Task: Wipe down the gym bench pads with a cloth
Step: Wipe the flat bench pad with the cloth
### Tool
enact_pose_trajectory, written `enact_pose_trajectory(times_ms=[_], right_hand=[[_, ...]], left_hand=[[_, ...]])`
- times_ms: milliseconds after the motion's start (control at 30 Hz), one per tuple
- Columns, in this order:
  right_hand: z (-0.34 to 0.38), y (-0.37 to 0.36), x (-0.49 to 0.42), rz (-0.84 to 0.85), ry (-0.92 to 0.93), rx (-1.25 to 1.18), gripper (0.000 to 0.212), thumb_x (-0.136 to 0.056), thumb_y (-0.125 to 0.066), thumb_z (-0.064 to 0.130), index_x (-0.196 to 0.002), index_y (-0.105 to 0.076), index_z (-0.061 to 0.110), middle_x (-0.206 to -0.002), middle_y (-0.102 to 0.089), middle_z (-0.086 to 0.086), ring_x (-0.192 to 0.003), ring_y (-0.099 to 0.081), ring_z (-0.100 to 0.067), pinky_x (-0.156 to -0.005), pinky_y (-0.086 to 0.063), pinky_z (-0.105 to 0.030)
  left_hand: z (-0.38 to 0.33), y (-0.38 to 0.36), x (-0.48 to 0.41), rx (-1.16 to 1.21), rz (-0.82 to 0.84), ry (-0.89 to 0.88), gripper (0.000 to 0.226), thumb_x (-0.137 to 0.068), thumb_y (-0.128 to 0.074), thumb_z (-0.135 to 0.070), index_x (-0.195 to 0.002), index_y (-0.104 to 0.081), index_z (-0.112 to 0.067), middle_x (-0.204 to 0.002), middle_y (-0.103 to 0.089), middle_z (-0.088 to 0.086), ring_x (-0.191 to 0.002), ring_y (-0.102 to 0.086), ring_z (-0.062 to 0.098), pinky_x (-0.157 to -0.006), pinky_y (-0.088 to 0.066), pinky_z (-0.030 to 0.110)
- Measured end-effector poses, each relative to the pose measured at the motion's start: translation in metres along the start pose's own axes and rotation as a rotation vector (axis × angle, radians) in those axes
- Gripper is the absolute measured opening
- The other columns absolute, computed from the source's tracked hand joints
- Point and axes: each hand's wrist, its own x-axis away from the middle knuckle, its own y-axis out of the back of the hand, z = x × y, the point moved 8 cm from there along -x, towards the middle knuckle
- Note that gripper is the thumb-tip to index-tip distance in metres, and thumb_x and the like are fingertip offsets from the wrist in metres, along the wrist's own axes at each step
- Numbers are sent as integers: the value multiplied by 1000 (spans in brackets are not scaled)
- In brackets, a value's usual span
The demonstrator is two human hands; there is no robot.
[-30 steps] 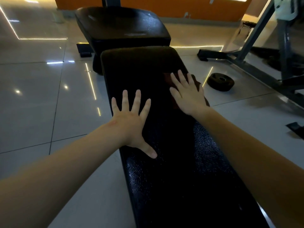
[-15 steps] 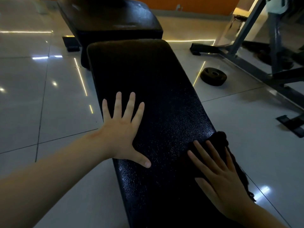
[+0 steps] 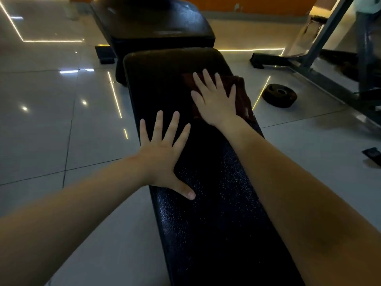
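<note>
Head view: right hand [image 3: 214, 102] presses the cloth [image 3: 242, 93] flat toward the bench pad [image 3: 216, 223] far end, fingers [image 3: 207, 80] straight. Left hand [image 3: 165, 153] splayed mid-pad, gripping nothing, probably bracing.

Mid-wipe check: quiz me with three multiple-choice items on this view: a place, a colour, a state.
1. Where is the cloth?
A on the floor
B under the right hand on the long pad
C on the far seat pad

2. Cloth colour?
A white
B bright blue
C dark red-brown

3. The left hand is:
A flat, spread, on the pad
B clenched in a fist
C gripping the cloth

Answers:
1 B: cloth shows around the pressing palm.
2 C: reddish-brown folds show.
3 A: palm down, nothing gripped.
</note>
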Motion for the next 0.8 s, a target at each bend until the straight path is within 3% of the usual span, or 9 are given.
enact_pose_trajectory(times_ms=[267,433,600,800], right_hand=[[-10,-24,201,-10,222,100,57,-100,-18,49,-154,-16,31,-162,-10,7,-149,-6,-18,-117,-12,-54],[-18,-38,289,18,299,118,54,-103,-19,48,-154,-20,29,-161,-20,2,-148,-15,-24,-111,-18,-56],[-4,-31,248,7,340,97,53,-103,-19,47,-153,-23,30,-161,-17,5,-149,-13,-23,-113,-18,-55],[23,-17,95,-61,240,131,58,-97,-14,50,-153,-16,35,-161,-12,8,-149,-7,-19,-115,-8,-53]], left_hand=[[0,4,17,13,-29,-2,135,-58,-47,-92,-148,27,-23,-152,38,10,-140,34,33,-115,11,57],[14,0,24,133,-94,-99,140,-51,-50,-91,-146,29,-25,-149,43,6,-137,40,19,-111,25,40],[14,-3,21,195,-238,-168,141,-45,-37,-99,-148,25,-24,-152,40,2,-136,42,14,-104,36,33],[16,-3,20,195,-307,-164,140,-49,-33,-98,-152,16,-17,-156,30,6,-141,34,17,-110,30,37]])
